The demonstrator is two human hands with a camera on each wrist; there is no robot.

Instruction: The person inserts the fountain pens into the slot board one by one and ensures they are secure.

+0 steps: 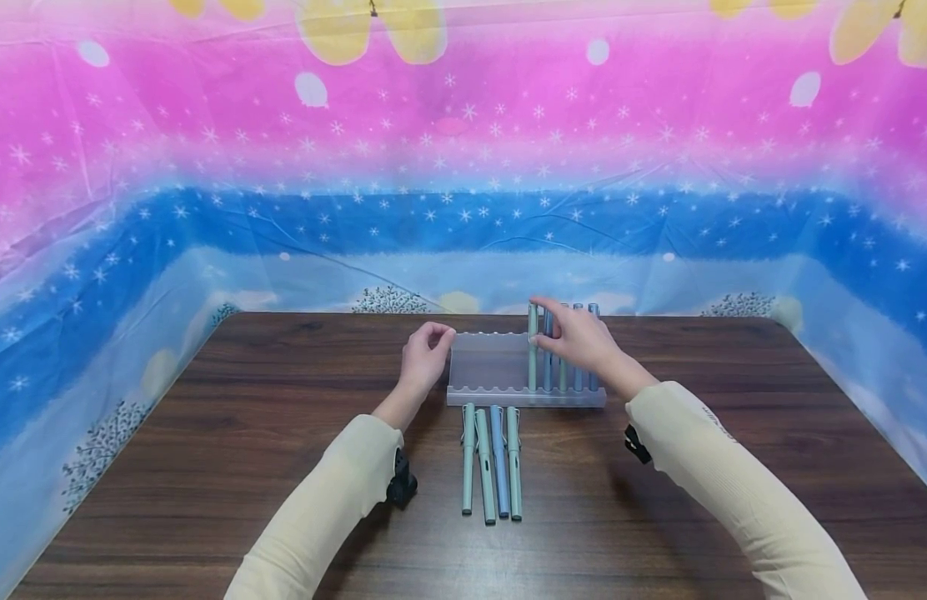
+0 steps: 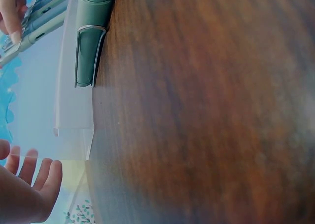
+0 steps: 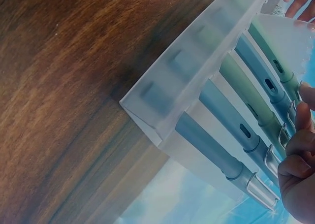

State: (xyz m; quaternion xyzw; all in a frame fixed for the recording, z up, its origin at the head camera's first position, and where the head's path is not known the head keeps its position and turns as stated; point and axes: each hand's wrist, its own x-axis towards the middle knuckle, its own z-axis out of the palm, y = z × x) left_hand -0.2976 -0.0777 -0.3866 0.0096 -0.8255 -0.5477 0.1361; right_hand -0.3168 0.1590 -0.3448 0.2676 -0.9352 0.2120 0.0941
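A frosted clear pen rack with scalloped edges stands toward the back of the table. At its upper left corner, my left hand pinches the edge between thumb and fingers. My right hand holds the upper part of a green pen, leftmost of several pens leaning upright in the rack's right half. Beside it stand blue and green pens, partly hidden by that hand; the right wrist view shows a blue pen at the rack's end. The rack's left half shows bare slots.
In front of the rack, three green pens and one blue pen lie side by side, clips toward the rack. The dark wooden table is bordered by a printed pink and blue cloth.
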